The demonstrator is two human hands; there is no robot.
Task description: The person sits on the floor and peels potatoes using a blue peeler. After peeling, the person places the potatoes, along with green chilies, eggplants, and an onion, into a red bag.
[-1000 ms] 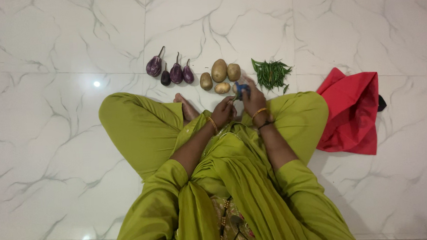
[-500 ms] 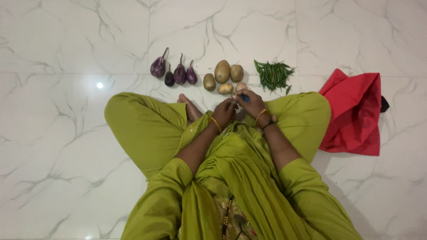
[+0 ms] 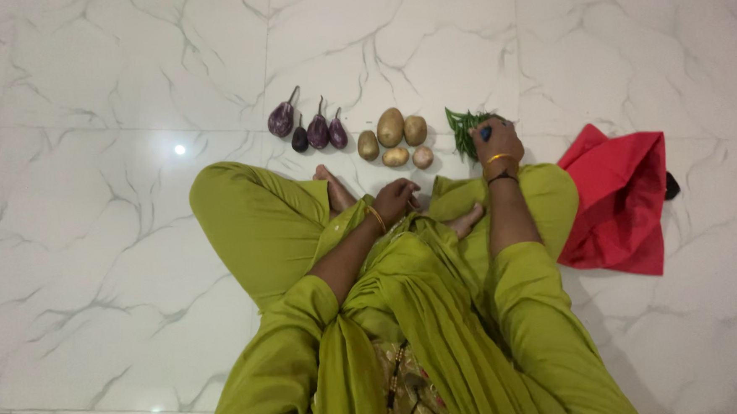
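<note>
- On the white marble floor (image 3: 118, 245), a person in green clothing sits cross-legged, with vegetables laid in a row just beyond the knees.
- A red cloth (image 3: 616, 198) lies crumpled beside the right knee, a small dark thing peeping out at its far edge.
- The right hand (image 3: 496, 141) is stretched out over the pile of green chillies (image 3: 463, 128), covering most of it. The fingers are curled down onto the heap, and a small blue object (image 3: 486, 132), too small to name, shows among them; how firmly it is gripped I cannot tell.
- The left hand (image 3: 395, 199) rests low by the bare foot (image 3: 334, 188), fingers loosely bent, with nothing visibly in it.
- Five potatoes (image 3: 390, 127) sit bunched just left of the chillies, apart from both hands.
- Four small purple brinjals (image 3: 308, 128) lie further left, stems pointing away.
- Judging from this, the step in hand concerns the chillies; separating one from the heap would call for a light pinch and a steadying second hand.
</note>
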